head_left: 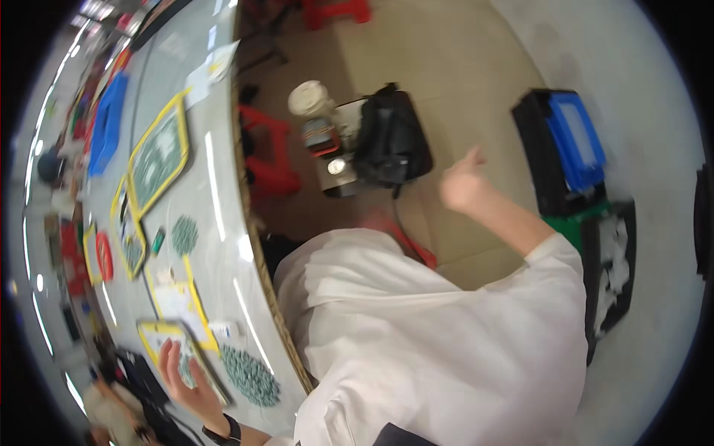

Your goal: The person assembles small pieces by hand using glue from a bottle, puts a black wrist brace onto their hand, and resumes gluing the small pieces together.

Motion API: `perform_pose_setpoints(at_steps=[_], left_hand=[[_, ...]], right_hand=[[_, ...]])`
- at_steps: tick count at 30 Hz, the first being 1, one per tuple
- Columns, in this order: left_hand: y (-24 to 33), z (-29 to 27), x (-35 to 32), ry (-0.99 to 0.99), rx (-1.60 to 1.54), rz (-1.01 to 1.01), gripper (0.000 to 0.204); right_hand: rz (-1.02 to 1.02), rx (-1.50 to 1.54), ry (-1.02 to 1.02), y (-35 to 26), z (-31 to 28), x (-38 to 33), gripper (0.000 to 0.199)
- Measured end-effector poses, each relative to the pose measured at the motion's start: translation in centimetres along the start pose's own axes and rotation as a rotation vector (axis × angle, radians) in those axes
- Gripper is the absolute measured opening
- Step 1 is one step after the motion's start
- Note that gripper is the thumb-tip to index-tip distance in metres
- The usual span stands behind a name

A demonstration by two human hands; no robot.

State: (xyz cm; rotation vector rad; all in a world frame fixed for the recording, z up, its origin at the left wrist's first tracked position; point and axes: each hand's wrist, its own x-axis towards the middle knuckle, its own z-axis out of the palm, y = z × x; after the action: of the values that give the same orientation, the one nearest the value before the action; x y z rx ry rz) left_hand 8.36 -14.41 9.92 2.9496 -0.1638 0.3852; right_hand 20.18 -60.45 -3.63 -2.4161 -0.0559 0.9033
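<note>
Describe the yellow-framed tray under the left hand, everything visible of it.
The yellow-framed tray lies flat on the grey worktable near its curved edge. It looks like a shallow rectangular board with a bright yellow rim and a pale inner face. The left hand, fingers spread, rests over its lower part and hides it. A heap of small green pieces lies just beside it. Blur hides finer detail.

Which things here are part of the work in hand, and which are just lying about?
In hand: left hand at the yellow-framed tray, beside the green pile; right hand lifted, empty.

Lying about: black bag, blue crate, red stool, far tray.
</note>
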Motion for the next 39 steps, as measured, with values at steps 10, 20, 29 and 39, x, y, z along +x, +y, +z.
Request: perform_pose_setpoints(at_steps=[10,20,29,39], left_hand=[[9.7,-2.8,-3.9,-0.359,-0.135,-0.098,0.048],[14.8,4.0,-4.2,-0.436,-0.506,-0.287,0.051],[14.9,9.1,-2.6,-0.446,-0.789,-0.371,0.058],[12.2,9.6,-3.4,-0.307,-0.82,-0.467,0.059]], right_hand=[[-0.337,0.79,-0.016,1.0,3.1,9.5,0.064],[-0.691,0.588,0.021,-0.8,8.1,11.7,0.064],[-0.703,0.9,-0.034,-4.7,11.1,11.5,0.033],[-1.215,2.165,-1.308,-1.6,10.9,12.1,0.051]])
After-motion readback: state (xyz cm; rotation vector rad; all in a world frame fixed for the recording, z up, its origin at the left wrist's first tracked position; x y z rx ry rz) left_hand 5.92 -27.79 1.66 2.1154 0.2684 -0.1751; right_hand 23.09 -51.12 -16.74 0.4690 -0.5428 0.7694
